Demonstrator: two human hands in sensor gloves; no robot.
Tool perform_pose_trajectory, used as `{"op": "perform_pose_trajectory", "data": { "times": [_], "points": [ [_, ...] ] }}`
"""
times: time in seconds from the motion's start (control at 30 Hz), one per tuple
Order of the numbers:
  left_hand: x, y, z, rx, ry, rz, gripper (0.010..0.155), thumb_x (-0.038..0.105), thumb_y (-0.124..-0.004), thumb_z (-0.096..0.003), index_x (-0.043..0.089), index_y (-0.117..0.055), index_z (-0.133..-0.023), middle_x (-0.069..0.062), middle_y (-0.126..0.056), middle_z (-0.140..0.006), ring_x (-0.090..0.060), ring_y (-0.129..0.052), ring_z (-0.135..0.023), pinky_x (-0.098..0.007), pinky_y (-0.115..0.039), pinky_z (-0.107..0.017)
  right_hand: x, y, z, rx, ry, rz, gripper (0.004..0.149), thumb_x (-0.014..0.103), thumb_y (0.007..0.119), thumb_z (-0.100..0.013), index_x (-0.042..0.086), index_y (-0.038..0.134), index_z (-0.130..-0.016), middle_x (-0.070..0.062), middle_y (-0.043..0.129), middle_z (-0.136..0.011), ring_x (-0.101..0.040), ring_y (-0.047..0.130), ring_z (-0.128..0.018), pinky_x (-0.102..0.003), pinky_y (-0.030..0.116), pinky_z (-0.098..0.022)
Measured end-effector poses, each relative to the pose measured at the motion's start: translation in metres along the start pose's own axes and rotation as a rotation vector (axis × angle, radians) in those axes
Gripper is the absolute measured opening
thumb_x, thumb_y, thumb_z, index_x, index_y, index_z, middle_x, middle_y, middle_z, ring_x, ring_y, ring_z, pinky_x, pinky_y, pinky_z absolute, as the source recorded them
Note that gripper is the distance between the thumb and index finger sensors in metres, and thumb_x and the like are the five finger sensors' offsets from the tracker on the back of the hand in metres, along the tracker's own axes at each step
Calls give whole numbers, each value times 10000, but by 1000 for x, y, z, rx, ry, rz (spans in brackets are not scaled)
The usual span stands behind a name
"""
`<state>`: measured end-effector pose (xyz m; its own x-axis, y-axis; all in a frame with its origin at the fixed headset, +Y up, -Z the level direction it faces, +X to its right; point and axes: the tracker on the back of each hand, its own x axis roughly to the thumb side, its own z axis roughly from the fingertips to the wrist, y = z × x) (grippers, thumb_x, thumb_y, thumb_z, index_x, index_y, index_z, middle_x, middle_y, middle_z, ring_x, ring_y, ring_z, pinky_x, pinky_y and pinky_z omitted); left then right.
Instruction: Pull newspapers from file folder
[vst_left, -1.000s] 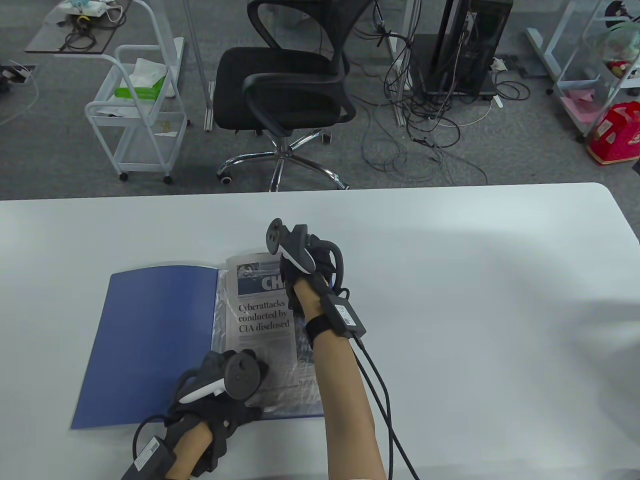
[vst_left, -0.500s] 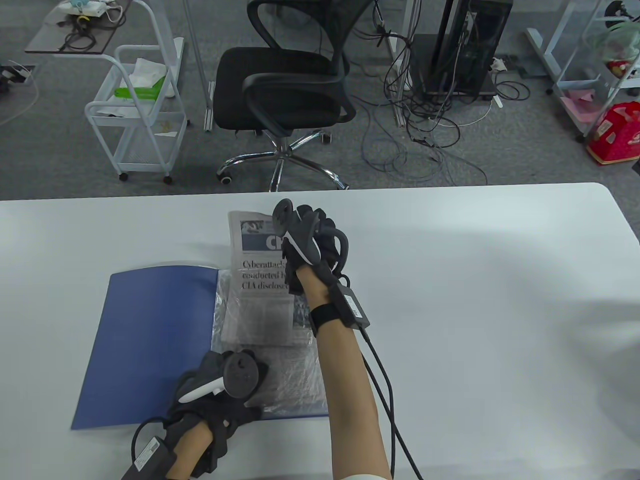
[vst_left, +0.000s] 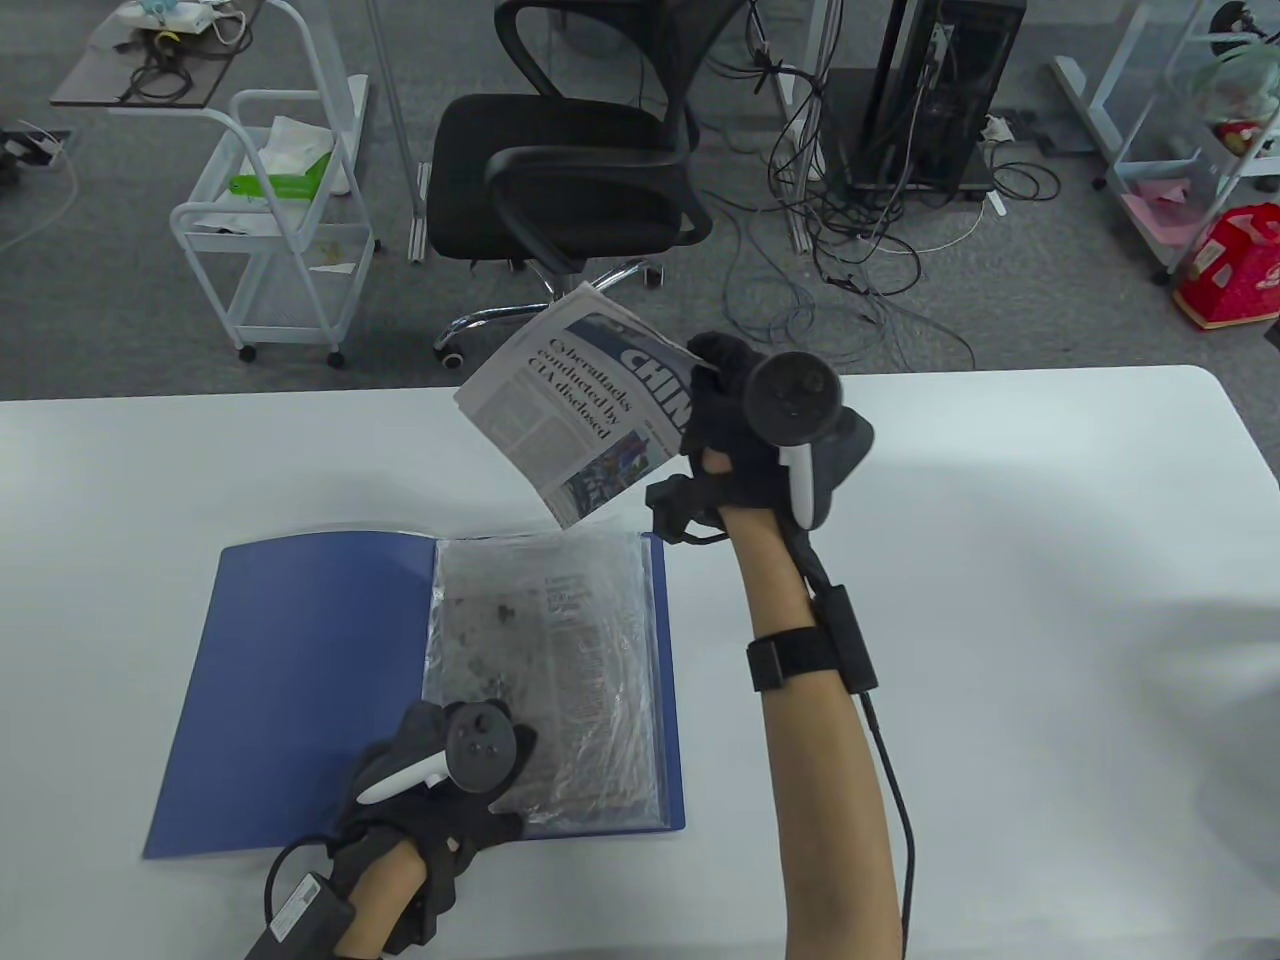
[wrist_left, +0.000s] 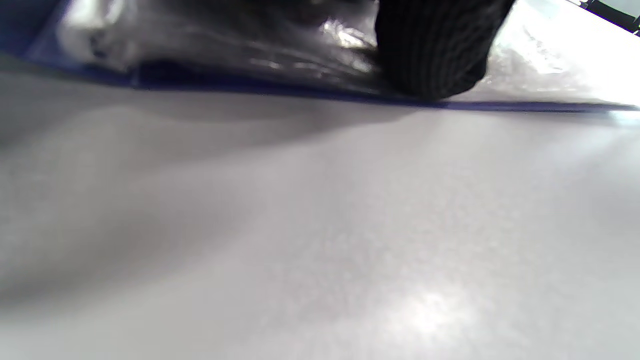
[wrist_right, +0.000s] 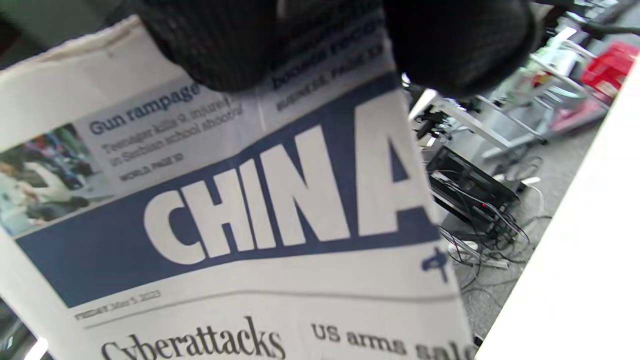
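Observation:
An open blue file folder (vst_left: 300, 680) lies on the white table (vst_left: 1000, 620), with a clear plastic sleeve (vst_left: 560, 650) on its right half; more newsprint shows through the sleeve. My right hand (vst_left: 715, 400) grips a folded newspaper (vst_left: 575, 425) by its top edge and holds it tilted in the air beyond the folder. The right wrist view shows the fingers (wrist_right: 450, 45) on the paper's blue "CHINA" masthead (wrist_right: 250, 210). My left hand (vst_left: 440, 770) presses on the sleeve's near edge; its fingertip (wrist_left: 435, 55) rests on the plastic (wrist_left: 200, 35).
A black office chair (vst_left: 570, 170) and a white wire cart (vst_left: 270, 220) stand on the floor beyond the table's far edge. Cables and a computer tower (vst_left: 930, 90) are at the back right.
My right hand has pulled the newspaper fully out of the sleeve, lifted it up and to the right, and turned it. My left hand has stayed on the folder.

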<state>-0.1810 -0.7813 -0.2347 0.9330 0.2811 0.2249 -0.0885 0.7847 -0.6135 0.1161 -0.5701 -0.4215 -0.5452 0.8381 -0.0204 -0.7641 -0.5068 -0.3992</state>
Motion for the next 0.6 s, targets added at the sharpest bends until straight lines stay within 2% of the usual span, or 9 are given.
{"op": "perform_pose_trajectory", "data": {
  "times": [0.13, 0.27, 0.3, 0.4, 0.53, 0.6],
  "points": [
    [0, 0, 0, 1, 2, 12, 795, 434, -773, -474, 275, -308, -1098, -82, -100, -1138, -480, -122, -1001, -629, -267, -681, -40, -40, 1, -17, 100, -96, 382, 309, 780, -414, 326, 781, -796, -6, 926, -765, -192, 1028, -502, -445, 880, -396],
    [-1, 0, 0, 2, 5, 19, 795, 431, -778, -472, 276, -313, -1098, -78, -101, -1139, -478, -120, -1002, -629, -264, -682, -100, -67, 7, -63, 212, -79, 382, 305, 783, -409, 304, 789, -792, -25, 935, -744, -172, 1037, -441, -433, 894, -352],
    [-1, 0, 0, 2, 6, 21, 793, 428, -779, -471, 277, -315, -1096, -77, -104, -1138, -477, -122, -1002, -629, -264, -682, -126, -73, 11, -74, 268, -76, 382, 302, 784, -409, 295, 793, -790, -33, 936, -739, -176, 1036, -430, -435, 893, -343],
    [-1, 0, 0, 2, 7, 22, 795, 428, -781, -471, 277, -314, -1096, -76, -103, -1138, -475, -121, -1003, -629, -263, -682, -177, -79, 21, -82, 353, -27, 381, 294, 784, -409, 280, 791, -789, -49, 932, -733, -189, 1029, -420, -444, 887, -332],
    [-1, 0, -1, 2, 8, 26, 794, 428, -782, -469, 279, -317, -1095, -73, -104, -1138, -473, -122, -1004, -628, -263, -683, -230, -84, 34, -153, 452, 93, 386, 292, 787, -401, 270, 792, -787, -59, 931, -729, -195, 1031, -410, -448, 887, -321],
    [-1, 0, -1, 4, 8, 28, 792, 427, -783, -469, 279, -320, -1095, -74, -107, -1138, -472, -122, -1004, -627, -263, -682, -246, -84, 38, -170, 485, 143, 384, 294, 786, -406, 266, 789, -789, -61, 928, -733, -213, 1032, -427, -459, 882, -329]
  ]
}}
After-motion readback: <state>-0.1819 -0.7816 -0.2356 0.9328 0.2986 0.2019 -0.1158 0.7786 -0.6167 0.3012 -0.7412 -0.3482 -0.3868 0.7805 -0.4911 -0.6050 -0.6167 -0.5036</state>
